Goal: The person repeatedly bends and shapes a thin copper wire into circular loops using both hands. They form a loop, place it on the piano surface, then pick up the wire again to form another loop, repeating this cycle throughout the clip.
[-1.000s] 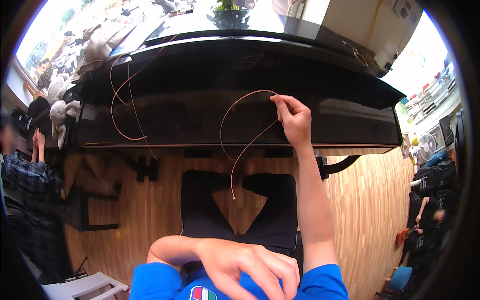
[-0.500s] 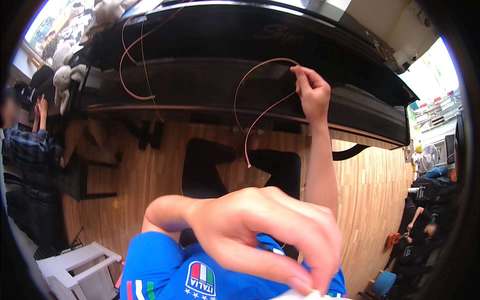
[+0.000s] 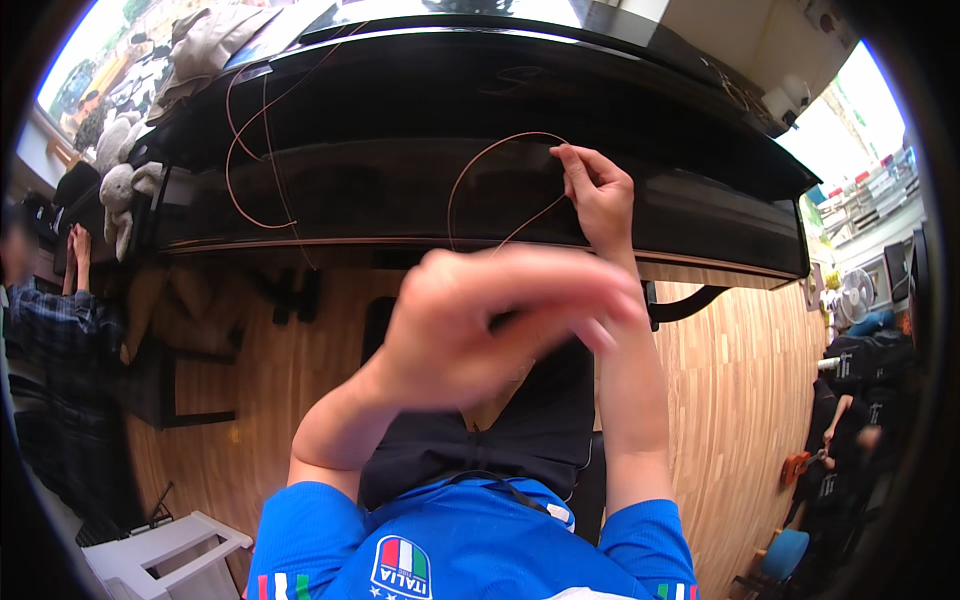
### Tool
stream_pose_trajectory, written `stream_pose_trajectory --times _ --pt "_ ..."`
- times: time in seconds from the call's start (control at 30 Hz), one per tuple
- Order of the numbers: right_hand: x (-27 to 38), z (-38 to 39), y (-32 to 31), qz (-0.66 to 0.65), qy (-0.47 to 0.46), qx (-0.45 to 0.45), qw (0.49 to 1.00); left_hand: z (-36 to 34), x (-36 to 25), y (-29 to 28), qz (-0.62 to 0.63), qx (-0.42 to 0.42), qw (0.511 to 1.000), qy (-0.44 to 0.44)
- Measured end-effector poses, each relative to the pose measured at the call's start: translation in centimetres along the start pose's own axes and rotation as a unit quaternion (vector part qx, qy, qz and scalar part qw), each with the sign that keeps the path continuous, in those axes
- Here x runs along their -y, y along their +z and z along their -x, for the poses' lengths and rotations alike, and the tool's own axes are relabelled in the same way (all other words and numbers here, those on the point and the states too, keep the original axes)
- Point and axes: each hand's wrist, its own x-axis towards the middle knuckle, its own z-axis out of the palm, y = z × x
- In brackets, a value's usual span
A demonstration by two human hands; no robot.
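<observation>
In front of the black piano, my right hand (image 3: 597, 192) pinches a thin copper-coloured cord (image 3: 480, 165) between thumb and fingers. The cord bows out to the left in a loop, and its lower part passes out of sight behind my left hand. Closer to me, my left hand (image 3: 490, 325) is raised over my lap, bent at the wrist and blurred by motion. Its thumb and fingers come together in a pinch in front of my right forearm. Whatever sits between those fingertips, if anything, cannot be made out.
More copper-coloured cord (image 3: 238, 195) hangs over the left part of the piano (image 3: 390, 150). A plush toy (image 3: 118, 190) is at its left end. Another person (image 3: 55, 310) is at far left, near a white chair (image 3: 165, 555). Someone with a small guitar (image 3: 797, 467) is at far right.
My left hand has moved up and away from a white thing at the lower edge. My right hand and its cord have shifted slightly left and down in the view.
</observation>
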Motion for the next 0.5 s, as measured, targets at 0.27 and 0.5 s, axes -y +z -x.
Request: stream_pose_trajectory --times 0.27,0.5 --pt "0.4 0.1 -0.6 0.008 -0.002 0.003 1.0 -3.1 8.5 -6.5 -0.472 -0.13 0.871 -0.031" --pt "1.1 0.1 -0.1 0.01 0.005 0.01 1.0 -2.0 8.4 -8.8 -0.175 -0.152 0.941 -0.246"
